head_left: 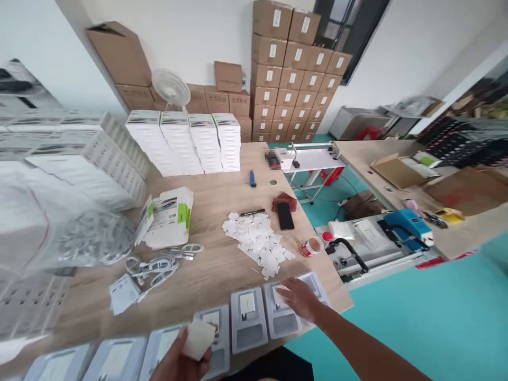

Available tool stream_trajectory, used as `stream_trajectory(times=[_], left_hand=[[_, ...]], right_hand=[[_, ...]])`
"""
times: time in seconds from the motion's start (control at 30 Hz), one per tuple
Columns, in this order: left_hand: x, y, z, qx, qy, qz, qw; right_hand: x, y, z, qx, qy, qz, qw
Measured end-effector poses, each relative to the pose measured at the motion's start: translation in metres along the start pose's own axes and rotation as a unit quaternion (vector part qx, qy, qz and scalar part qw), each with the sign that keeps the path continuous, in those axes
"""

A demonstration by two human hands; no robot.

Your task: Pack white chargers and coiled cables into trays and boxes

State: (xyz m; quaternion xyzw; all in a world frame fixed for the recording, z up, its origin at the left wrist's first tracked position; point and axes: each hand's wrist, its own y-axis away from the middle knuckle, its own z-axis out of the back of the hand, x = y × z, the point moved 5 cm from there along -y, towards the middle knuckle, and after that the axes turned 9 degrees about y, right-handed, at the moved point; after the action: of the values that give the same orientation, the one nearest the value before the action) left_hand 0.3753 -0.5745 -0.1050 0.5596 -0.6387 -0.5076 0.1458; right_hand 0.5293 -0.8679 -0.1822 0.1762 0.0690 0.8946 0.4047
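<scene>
and here's the row of grey plastic trays [250,337], strung along the near edge of the tabletop [214,275], from the near left right up to the near right corner. the left hand [186,353] is over the near edge, fingers wrapped around a pale square card [199,338]; one card or a stack, can't call it from here. across to the right hand [298,297], near that right corner: fingers stretched out over a white insert [280,296] in a tray's upper compartment, but pinching it or merely resting there, i can't tell.

so how far along? very well along for the upper compartments, i'd judge: white pieces show in nearly every tray, though the leftmost ones are blurred and the last on the right is partly behind the hand. lower down, the two clearest trays show bare grey plastic, so those lower spaces look like work left over.

farther in from the near edge, a heap of white paper slips [259,241] spreads out, plenty there, with a smartphone [284,216] toward the right edge and white cables [159,270] off to the left.
</scene>
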Motion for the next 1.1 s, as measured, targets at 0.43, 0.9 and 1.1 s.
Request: stream_trajectory(times=[0.43, 0.9, 1.1], left_hand=[[0.072, -0.004, -0.103, 0.084, -0.020, 0.006, 0.996], [0.120, -0.019, -0.173, 0.180, -0.043, 0.101, 0.977], [0.159, -0.024, -0.198, 0.164, -0.062, 0.175, 0.969]], right_hand=[[0.006, 0.001, 0.041, -0.036, -0.349, -0.041, 0.936], [0.031, 0.017, 0.102, -0.041, -0.696, -0.002, 0.717], [-0.020, 0.048, 0.110, -0.066, -0.617, -0.068, 0.781]])
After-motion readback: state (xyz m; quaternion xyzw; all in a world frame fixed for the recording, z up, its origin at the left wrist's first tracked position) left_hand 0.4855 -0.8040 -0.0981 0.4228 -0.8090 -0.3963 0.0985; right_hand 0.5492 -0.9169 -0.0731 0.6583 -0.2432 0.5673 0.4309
